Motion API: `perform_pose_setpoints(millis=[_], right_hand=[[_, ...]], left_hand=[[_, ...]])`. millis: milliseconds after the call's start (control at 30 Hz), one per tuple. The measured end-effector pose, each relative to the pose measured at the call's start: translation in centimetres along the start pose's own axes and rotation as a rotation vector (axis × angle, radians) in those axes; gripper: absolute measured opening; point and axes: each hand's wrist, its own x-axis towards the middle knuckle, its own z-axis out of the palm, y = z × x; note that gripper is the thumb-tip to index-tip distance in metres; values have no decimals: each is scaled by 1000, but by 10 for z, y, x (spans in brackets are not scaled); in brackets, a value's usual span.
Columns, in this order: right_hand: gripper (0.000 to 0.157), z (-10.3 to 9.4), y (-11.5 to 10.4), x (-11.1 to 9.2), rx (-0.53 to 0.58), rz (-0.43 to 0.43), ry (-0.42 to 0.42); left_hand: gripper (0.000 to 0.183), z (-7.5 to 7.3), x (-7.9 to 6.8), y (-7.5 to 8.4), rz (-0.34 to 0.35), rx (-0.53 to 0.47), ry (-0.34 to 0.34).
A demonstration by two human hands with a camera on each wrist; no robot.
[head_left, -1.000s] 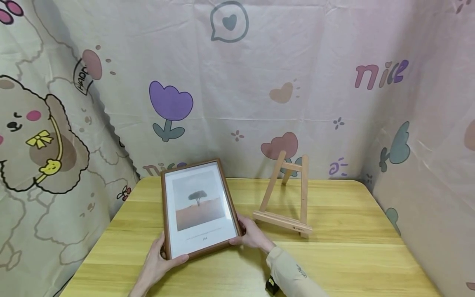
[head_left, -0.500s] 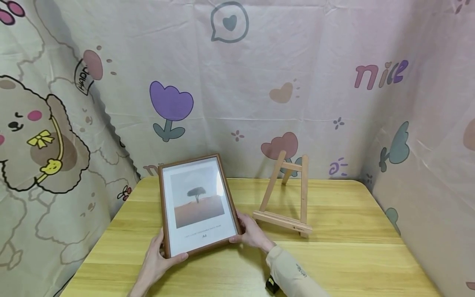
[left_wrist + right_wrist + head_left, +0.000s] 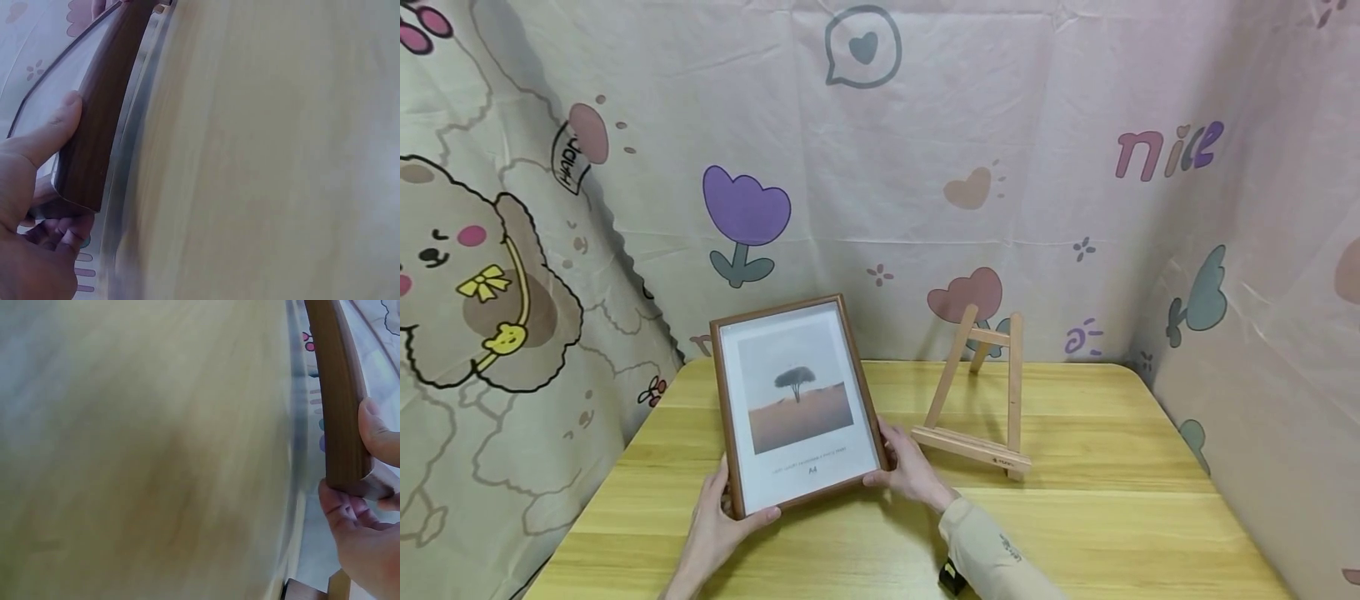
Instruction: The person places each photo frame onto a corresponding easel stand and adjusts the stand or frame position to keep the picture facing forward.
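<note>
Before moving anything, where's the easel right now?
In the head view, the easel stands on the table, right of the picture frame, near the right hand.

One frame [image 3: 797,408], one easel [image 3: 972,447]

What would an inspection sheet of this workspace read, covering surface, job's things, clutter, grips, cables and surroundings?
Surface: wood-grain table; a wooden easel stands on it, apart from the frame, nothing on its ledge.
Job's things: picture frame, brown border, tree print facing up, tilted.
Clutter: small black-and-yellow object, partly hidden by the right sleeve; cannot tell what it is.
Grips: left grip holds the frame's lower left corner, right grip its lower right; thumbs in front.
Cables: nothing seen that is clearly one.
Surroundings: printed cloth hangs behind and at both sides.
</note>
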Motion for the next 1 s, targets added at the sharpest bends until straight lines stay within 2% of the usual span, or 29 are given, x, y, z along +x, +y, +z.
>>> perform_pose_setpoints(millis=[267,433,733,1000], right_hand=[[103,-3,1,1,58,-28,39],[104,-4,1,1,55,-43,67],[104,-7,-2,-2,66,-42,109],[107,-14,-3,-7,90,-52,162]], left_hand=[[127,1,5,2,26,2,51],[128,3,8,1,58,9,88],[127,6,10,2,71,-31,98],[125,9,14,8,130,-30,136]])
